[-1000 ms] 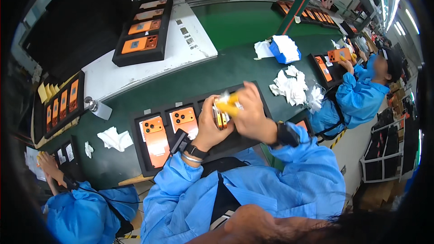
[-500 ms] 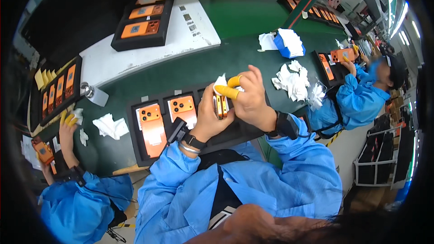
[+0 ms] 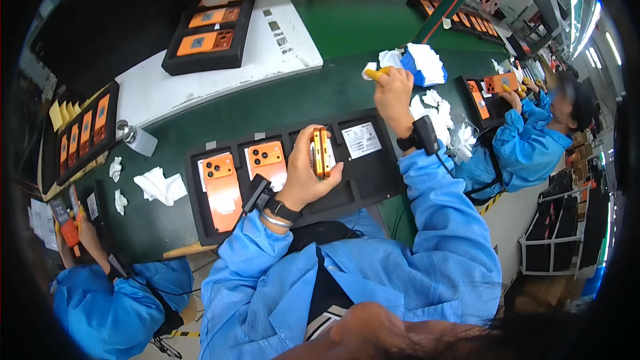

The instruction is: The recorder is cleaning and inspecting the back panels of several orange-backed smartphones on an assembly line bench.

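My left hand [image 3: 301,180] grips an orange phone [image 3: 322,153], held up edge-on above a black tray [image 3: 383,172]. My right hand [image 3: 394,97], with yellow finger covers, is raised beyond the tray and pinches a small white wipe [image 3: 368,71]. Two orange phones [image 3: 223,187] lie camera side up in the left part of the tray, the second phone [image 3: 268,160] just left of my left hand. A white printed sheet [image 3: 361,140] lies in a right-hand slot of the tray.
Right of my right hand are a blue pack of white wipes [image 3: 427,67] and crumpled wipes [image 3: 437,119]. On the left stand a pump bottle [image 3: 139,141] and a crumpled wipe [image 3: 160,185]. Further black trays [image 3: 207,60] hold orange phones. Co-workers in blue sit on both sides.
My right hand has moved away from the phone, up and to the right, taking the wipe along. My left hand still holds the phone. The left co-worker's hand drew back toward a phone.
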`<state>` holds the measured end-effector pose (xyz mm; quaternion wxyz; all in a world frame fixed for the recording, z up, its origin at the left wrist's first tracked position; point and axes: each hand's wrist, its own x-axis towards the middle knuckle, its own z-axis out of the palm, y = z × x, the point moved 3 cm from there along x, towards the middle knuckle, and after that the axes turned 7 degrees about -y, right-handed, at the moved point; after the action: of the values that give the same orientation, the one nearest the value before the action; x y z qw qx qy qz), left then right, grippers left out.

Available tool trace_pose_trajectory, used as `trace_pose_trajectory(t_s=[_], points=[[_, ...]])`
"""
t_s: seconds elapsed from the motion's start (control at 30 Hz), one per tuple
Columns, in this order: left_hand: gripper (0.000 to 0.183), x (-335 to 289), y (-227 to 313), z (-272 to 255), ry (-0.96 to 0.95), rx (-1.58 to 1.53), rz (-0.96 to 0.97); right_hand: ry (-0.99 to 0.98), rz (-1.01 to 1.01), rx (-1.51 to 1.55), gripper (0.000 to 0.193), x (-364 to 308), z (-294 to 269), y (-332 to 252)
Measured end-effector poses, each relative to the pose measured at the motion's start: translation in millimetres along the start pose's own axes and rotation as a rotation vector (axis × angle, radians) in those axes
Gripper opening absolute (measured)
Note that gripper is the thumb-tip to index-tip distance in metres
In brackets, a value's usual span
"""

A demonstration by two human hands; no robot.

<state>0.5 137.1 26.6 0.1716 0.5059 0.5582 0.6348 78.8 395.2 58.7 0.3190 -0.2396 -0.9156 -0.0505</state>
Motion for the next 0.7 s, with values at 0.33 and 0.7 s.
trace_pose_trajectory(t_s=[0.33, 0.7], points=[[0.076, 0.4, 3.3, -0.5, -0.019, 0.061, 0.070, -0.285, 0.355, 0.023, 0.024, -51.4, 28.2, 40.5], [0.077, 1.0, 11.6, -0.9, -0.039, 0.140, 0.114, -0.223, 0.105, 0.609, 0.026, -67.0, -65.4, -75.5]])
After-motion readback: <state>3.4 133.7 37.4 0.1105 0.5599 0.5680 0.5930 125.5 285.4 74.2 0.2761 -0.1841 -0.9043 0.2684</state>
